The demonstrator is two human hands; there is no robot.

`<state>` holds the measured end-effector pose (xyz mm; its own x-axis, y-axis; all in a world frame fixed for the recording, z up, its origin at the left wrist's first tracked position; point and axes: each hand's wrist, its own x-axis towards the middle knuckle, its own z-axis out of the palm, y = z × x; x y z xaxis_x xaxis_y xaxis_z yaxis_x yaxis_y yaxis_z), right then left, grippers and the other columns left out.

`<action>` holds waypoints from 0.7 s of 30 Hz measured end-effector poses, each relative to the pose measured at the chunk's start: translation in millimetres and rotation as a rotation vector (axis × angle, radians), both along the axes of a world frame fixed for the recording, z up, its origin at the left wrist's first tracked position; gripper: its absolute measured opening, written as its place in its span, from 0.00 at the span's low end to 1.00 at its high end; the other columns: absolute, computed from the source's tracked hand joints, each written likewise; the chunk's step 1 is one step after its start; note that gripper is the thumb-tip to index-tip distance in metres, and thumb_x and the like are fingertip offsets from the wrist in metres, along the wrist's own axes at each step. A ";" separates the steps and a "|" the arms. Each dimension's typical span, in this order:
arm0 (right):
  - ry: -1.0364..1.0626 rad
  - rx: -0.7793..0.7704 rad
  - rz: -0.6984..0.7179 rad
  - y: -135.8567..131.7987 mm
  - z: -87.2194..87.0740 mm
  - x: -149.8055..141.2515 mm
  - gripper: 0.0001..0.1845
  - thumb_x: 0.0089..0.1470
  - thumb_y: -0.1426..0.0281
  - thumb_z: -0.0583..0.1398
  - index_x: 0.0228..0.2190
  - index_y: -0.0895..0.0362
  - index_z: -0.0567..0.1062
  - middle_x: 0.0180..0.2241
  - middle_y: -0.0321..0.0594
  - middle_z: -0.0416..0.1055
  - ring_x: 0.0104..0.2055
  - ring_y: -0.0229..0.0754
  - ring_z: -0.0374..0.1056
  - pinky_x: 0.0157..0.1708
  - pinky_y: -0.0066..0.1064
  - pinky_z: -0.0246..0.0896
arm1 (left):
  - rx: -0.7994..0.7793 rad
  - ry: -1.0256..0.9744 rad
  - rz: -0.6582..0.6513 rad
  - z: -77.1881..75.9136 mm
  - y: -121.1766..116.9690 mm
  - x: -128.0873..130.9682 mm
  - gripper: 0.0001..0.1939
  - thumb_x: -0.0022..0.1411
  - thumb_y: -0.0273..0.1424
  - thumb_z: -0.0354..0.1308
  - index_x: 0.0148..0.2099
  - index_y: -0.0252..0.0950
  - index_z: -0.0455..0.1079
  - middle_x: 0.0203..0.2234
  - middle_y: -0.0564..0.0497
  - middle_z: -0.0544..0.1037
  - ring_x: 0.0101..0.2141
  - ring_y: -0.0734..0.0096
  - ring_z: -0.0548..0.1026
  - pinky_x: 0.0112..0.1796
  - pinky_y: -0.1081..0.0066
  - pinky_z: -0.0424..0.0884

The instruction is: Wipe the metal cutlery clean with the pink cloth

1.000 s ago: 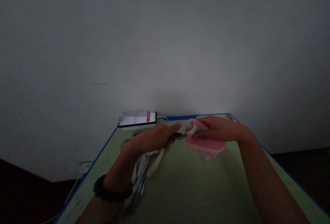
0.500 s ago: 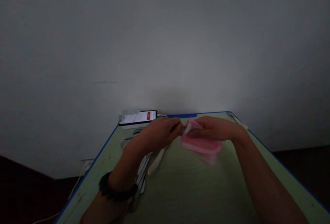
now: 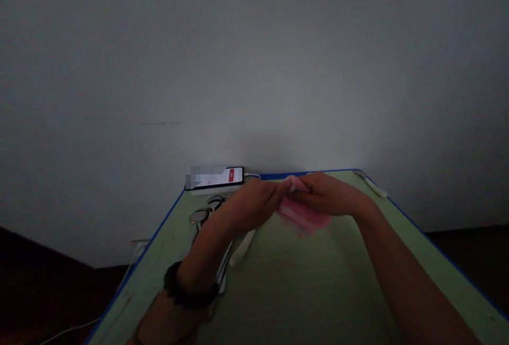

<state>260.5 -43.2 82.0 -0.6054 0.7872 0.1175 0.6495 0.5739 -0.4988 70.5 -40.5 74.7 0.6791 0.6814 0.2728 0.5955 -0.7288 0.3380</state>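
My right hand is closed on a pink-and-white cloth, pinching a fold between thumb and fingers. My left hand is closed too, its fingertips meeting the cloth's left side. A thin metal utensil showed between the hands earlier; now the fingers and cloth cover it, so its kind is hidden. Both hands are raised over the green table. Below my left forearm lie several pieces of cutlery, among them a metal spoon and a utensil with a cream handle, partly covered by the arm.
A lit phone rests on a white block at the table's back left, with a white cable beside it. Another cream-handled utensil lies near the back right edge. A grey wall rises directly behind the table.
My left hand has moved right, closing the gap to the cloth and covering the metal utensil seen between the hands. My right hand has shifted slightly left with the cloth.
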 end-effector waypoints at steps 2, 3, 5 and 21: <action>0.054 0.052 -0.036 1.9 -4.6 -6.5 0.14 0.54 0.63 0.50 0.28 0.60 0.70 0.24 0.36 0.68 0.24 0.33 0.57 0.25 0.24 0.48 | 0.037 -0.012 0.057 -0.6 -0.8 2.9 0.25 0.66 0.37 0.33 0.27 0.34 0.66 0.17 0.55 0.68 0.20 0.76 0.64 0.26 0.73 0.58; 0.088 0.073 -0.058 2.6 -6.6 -9.4 0.14 0.54 0.64 0.50 0.28 0.60 0.70 0.24 0.36 0.68 0.25 0.33 0.57 0.25 0.24 0.48 | 0.058 -0.028 0.086 -0.6 -1.0 3.5 0.25 0.66 0.37 0.34 0.28 0.34 0.66 0.18 0.54 0.70 0.21 0.76 0.66 0.28 0.73 0.59; 0.165 0.081 -0.106 3.6 -9.8 -14.5 0.15 0.54 0.63 0.50 0.27 0.60 0.70 0.24 0.36 0.68 0.26 0.34 0.59 0.25 0.24 0.49 | 0.096 -0.075 0.129 -0.2 -1.1 3.6 0.25 0.66 0.39 0.34 0.29 0.34 0.67 0.20 0.54 0.71 0.23 0.75 0.68 0.31 0.72 0.59; 0.087 -0.288 -0.049 -4.0 3.2 5.1 0.24 0.51 0.52 0.51 0.35 0.60 0.70 0.26 0.38 0.67 0.23 0.34 0.58 0.21 0.24 0.52 | 0.079 -0.201 0.238 2.6 13.5 -28.6 0.27 0.65 0.40 0.37 0.21 0.32 0.65 0.14 0.56 0.64 0.17 0.79 0.58 0.21 0.76 0.52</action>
